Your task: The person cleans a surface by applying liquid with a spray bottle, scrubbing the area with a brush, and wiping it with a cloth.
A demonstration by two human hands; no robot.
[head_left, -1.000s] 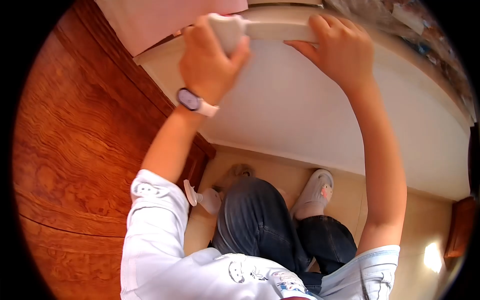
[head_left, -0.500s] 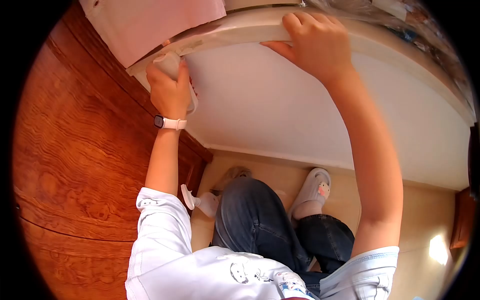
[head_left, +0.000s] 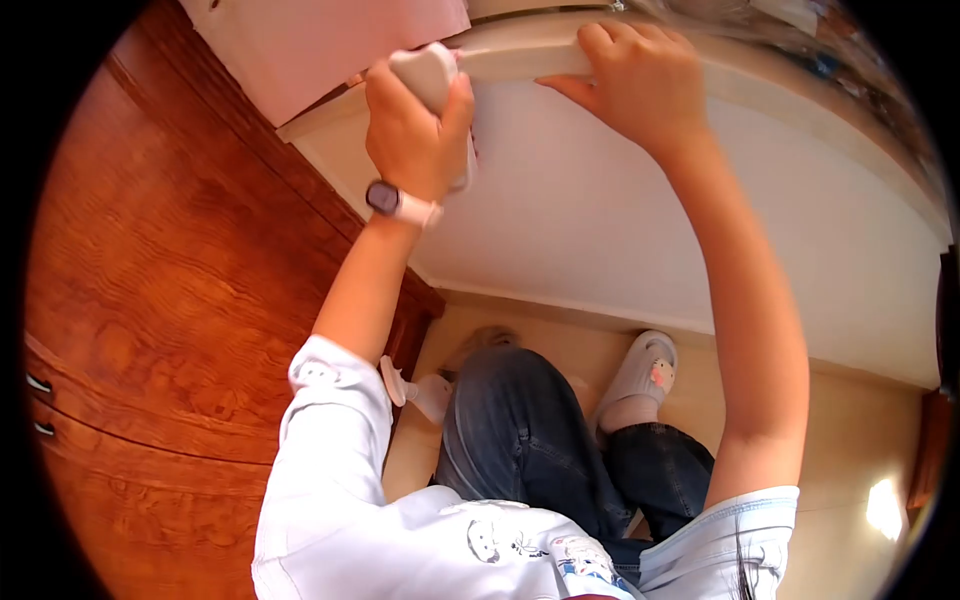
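My left hand [head_left: 415,140] is closed around the handle of a white scrubbing brush [head_left: 425,75], with small reddish bits showing along its far side. The brush is up against the pale ledge [head_left: 515,58] and the white panel [head_left: 600,210] below it; exact contact is hidden by the hand. Farther right, my right hand [head_left: 650,90] grips the same ledge, its fingers bent over the top and its thumb stretched out along the front. A watch [head_left: 400,203] is on my left wrist.
A reddish wooden cabinet [head_left: 180,270] stands at the left. A pink sheet [head_left: 340,45] lies at the upper left, and clear plastic [head_left: 790,45] covers items at the upper right. On the tiled floor [head_left: 770,450] are a white bottle [head_left: 432,397] and my slippered foot [head_left: 642,370].
My left hand has moved right along the ledge with the brush, toward my right hand. My right hand keeps its hold on the ledge. The view has shifted slightly.
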